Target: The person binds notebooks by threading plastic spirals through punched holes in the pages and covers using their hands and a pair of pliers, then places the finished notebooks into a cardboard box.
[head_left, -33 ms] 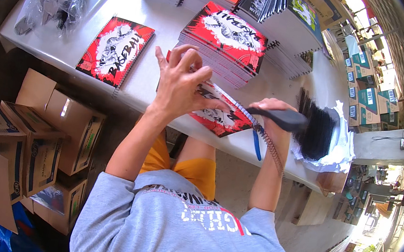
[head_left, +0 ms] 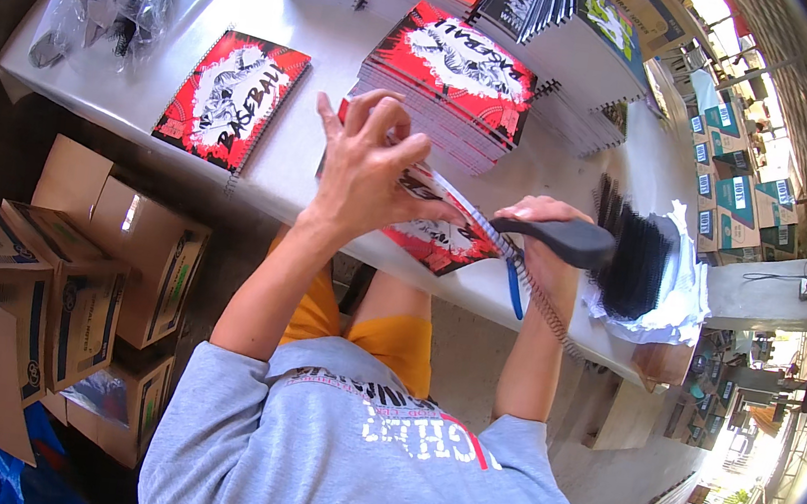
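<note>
My left hand [head_left: 359, 161] pinches a red-covered notebook [head_left: 439, 246] at the table's near edge, lifting its bound edge. A dark spiral binding wire [head_left: 543, 304] runs along that edge, and its loose end trails down past my right wrist. Around a tool with a flat, rounded black part [head_left: 561, 241], my right hand [head_left: 544, 214] is closed beside the notebook's edge. The tool's exact kind and the fingers underneath are partly hidden. Below it shows a blue strip [head_left: 514, 288], perhaps another part of the tool. A finished-looking red spiral notebook [head_left: 231, 100] lies to the left.
A stack of red notebooks [head_left: 442, 106] stands just beyond my hands, with other notebook stacks [head_left: 588, 63] behind. Black spiral wires [head_left: 634, 260] lie on white wrapping at right. A clear plastic bag [head_left: 116, 5] sits far left; cardboard boxes [head_left: 82, 283] are below the table.
The spiral wire's loose end has swung slightly to the right. The lifted edge of the notebook has tilted a little; both hands stay nearly in place.
</note>
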`<state>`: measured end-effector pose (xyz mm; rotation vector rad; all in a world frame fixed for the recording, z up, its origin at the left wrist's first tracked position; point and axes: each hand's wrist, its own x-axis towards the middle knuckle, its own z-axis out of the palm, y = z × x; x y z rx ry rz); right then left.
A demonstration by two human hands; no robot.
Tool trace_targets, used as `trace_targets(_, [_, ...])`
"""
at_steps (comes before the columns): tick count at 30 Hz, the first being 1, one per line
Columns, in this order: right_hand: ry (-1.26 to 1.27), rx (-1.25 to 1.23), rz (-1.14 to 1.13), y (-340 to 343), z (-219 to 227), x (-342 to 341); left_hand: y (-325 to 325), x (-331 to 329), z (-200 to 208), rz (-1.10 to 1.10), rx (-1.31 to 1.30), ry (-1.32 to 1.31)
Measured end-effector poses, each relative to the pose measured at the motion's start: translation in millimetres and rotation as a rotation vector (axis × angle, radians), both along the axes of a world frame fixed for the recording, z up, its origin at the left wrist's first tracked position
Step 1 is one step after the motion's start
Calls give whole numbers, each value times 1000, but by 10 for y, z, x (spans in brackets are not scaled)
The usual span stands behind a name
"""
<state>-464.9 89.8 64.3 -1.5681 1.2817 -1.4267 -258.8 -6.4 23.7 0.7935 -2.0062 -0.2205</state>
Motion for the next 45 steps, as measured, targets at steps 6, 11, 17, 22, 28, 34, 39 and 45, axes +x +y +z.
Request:
trace_targets(6, [-214,-17,102,28,-55,69,166,-50,77,32,-4,39])
trace_targets(11, [263,139,-19,12,5,88,224,-7,32,-24,-35,85])
trace_targets(17, [431,78,19,-106,36,78,226,-1,76,-81,-47,64])
trace_targets(22, [-88,-282,337,-174,34,131,133,-18,54,-121,-26,102])
trace_targets(28, [51,-92,270,-184,190,275,73,0,47,-164,49,150])
trace_targets(34, [-71,-76,252,-281,78,165,17,-23,35,-175,73,196])
trace_targets(39, [225,-36,-7,-297,16,161,11,-40,2,-211,87,234])
trace_targets(45, [342,70,-164,-332,-56,87,-38,-56,-48,-222,148,280])
